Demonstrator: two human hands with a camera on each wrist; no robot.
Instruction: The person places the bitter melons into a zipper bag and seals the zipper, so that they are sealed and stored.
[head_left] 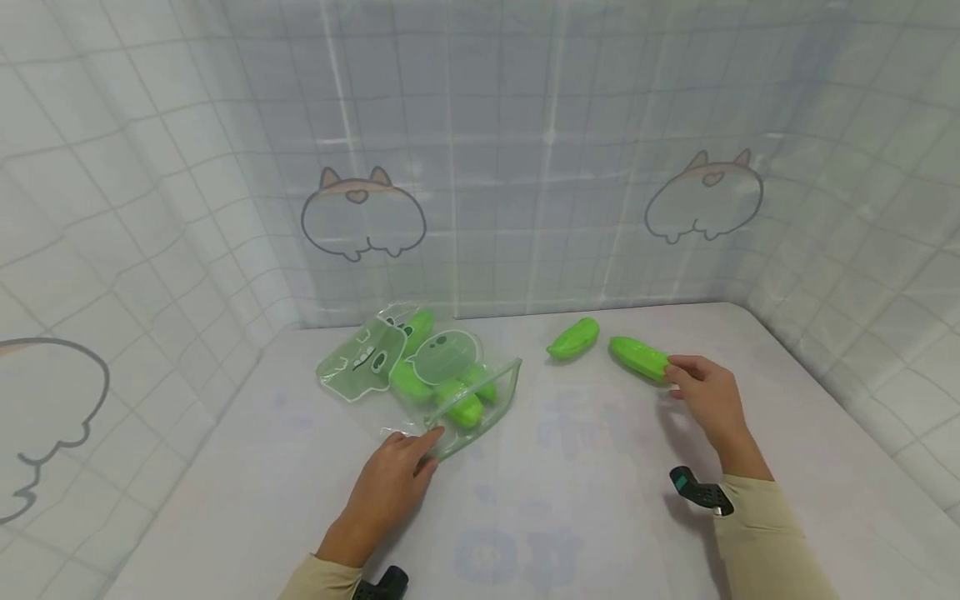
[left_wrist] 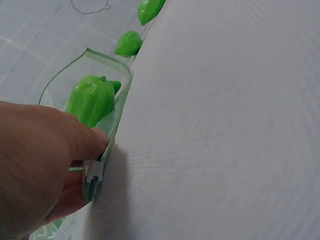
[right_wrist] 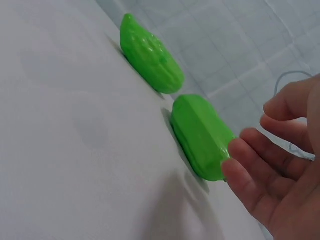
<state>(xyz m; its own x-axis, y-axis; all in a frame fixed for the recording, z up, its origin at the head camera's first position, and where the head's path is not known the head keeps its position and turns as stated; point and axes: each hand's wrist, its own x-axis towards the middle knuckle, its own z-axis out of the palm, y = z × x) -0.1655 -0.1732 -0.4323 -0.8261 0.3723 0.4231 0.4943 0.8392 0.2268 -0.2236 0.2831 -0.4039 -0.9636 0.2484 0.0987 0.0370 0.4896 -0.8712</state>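
Note:
A clear zip bag (head_left: 390,414) with green cartoon prints lies on the left of the table, its mouth gaping toward the right. Inside it are several bright green toy vegetables (head_left: 460,404). My left hand (head_left: 392,477) pinches the near corner of the bag's mouth between thumb and fingers, beside a small white slider (left_wrist: 95,171). On the right, my right hand (head_left: 705,396) is at the near end of a ridged green toy cucumber (head_left: 637,357), its fingers (right_wrist: 240,182) loosely bent and not wrapped round it. A bumpy, pointed green toy vegetable (head_left: 574,338) lies just left of that cucumber.
A white table (head_left: 525,492) with faint blue lettering carries everything. Tiled-pattern curtains (head_left: 510,167) with cartoon animal outlines enclose the back and both sides. Dark straps (head_left: 701,492) sit at both wrists, over beige sleeves.

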